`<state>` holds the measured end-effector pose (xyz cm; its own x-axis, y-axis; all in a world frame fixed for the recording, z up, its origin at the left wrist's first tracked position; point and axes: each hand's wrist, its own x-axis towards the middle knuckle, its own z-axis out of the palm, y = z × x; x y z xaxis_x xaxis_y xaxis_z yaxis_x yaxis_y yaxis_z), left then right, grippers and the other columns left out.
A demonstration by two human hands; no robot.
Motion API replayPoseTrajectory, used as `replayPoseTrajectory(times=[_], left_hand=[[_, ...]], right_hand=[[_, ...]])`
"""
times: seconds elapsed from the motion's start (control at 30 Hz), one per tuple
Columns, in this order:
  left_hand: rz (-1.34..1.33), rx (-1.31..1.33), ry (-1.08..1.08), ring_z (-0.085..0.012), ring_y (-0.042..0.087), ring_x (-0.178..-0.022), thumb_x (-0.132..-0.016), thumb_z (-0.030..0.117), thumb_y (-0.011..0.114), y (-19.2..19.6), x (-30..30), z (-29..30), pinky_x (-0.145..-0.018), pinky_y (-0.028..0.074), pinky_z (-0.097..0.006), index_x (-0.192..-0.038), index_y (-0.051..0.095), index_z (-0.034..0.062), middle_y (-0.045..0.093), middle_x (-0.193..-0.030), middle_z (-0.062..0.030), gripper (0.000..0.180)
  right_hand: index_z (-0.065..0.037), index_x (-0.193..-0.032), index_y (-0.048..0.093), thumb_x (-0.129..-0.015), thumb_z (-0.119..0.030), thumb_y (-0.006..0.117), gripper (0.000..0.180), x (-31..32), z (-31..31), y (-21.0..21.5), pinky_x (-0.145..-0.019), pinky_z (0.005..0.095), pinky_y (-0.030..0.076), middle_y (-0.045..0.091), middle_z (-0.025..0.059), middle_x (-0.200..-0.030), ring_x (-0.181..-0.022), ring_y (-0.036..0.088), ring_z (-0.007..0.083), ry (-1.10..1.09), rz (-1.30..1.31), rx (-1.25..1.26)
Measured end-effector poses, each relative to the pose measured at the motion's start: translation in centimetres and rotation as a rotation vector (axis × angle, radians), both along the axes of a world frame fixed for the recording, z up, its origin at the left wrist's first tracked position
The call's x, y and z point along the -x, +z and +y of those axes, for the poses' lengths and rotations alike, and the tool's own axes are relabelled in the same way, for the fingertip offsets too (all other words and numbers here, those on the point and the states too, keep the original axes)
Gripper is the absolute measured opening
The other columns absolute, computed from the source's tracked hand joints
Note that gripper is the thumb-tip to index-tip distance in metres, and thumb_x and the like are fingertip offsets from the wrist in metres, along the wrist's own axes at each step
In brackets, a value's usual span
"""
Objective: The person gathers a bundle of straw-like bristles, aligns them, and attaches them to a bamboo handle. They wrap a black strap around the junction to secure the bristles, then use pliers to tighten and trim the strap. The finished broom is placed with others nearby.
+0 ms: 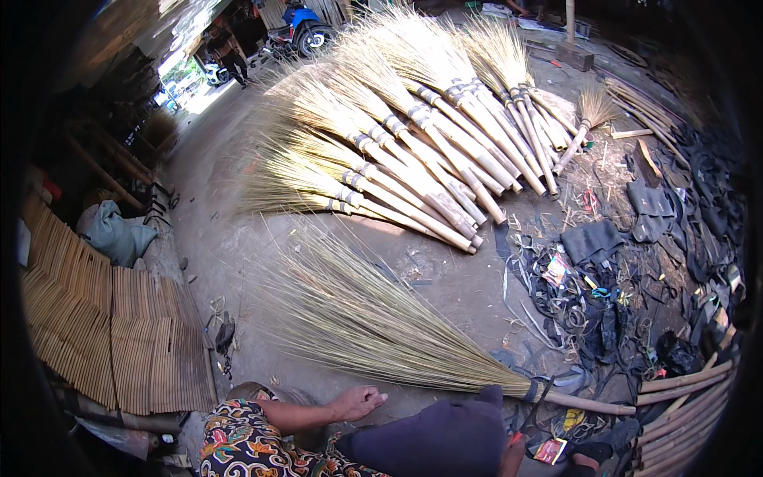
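My left hand (359, 403) is above my lap with its fingers curled in, and I see nothing in it. At the lower edge, beside my dark-trousered knee (445, 433), part of my right hand (512, 456) shows. A small red thing sticks up from it; the knee hides most of its fingers. In front of me a grass broom (389, 318) lies on the ground, bristles fanned toward the far left. Its pale stick handle (592, 404) points right, past my knee. Dark strips bind it where grass meets handle. Neither hand visibly touches it.
Many bound brooms (429, 135) lie in a fanned row beyond. Dark rubber scraps (592, 241) and strips litter the right side, near bare sticks (683, 421). Slatted bamboo panels (143, 342) and a pale sack (118, 232) stand left. A person (228, 54) and a blue motorbike (300, 30) are far off.
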<state>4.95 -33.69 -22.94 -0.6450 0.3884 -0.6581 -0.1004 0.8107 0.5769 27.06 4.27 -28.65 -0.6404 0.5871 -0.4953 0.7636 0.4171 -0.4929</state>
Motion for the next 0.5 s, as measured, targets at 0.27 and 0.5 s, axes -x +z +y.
replayPoseTrajectory(times=[0.27,0.5], left_hand=[[-0.724,0.203,-0.209,-0.013,0.061,-0.067,-0.099,0.043,0.058,-1.4,-7.4,-15.3,-0.065,0.049,-0.034,-0.087,0.069,0.0073,0.067,-0.073,-0.0021,0.039],[-0.543,0.236,-0.233,-0.0094,0.059,-0.075,-0.097,0.023,0.059,-1.8,-6.0,-12.8,-0.069,0.049,-0.032,-0.121,0.07,0.0114,0.069,-0.09,0.0038,0.029]], right_hand=[[0.008,-0.113,0.058,-0.103,-0.025,0.057,0.035,-1.6,0.2,-3.7,-0.085,0.0551,0.05,0.068,0.0349,-0.101,-0.1,0.066,0.0544,-0.191,0.159,0.035],[0.007,-0.115,0.06,-0.102,-0.025,0.059,0.034,-1.7,0.1,-3.3,-0.087,0.0534,0.051,0.069,0.0331,-0.106,-0.103,0.068,0.0509,-0.218,0.14,0.052]])
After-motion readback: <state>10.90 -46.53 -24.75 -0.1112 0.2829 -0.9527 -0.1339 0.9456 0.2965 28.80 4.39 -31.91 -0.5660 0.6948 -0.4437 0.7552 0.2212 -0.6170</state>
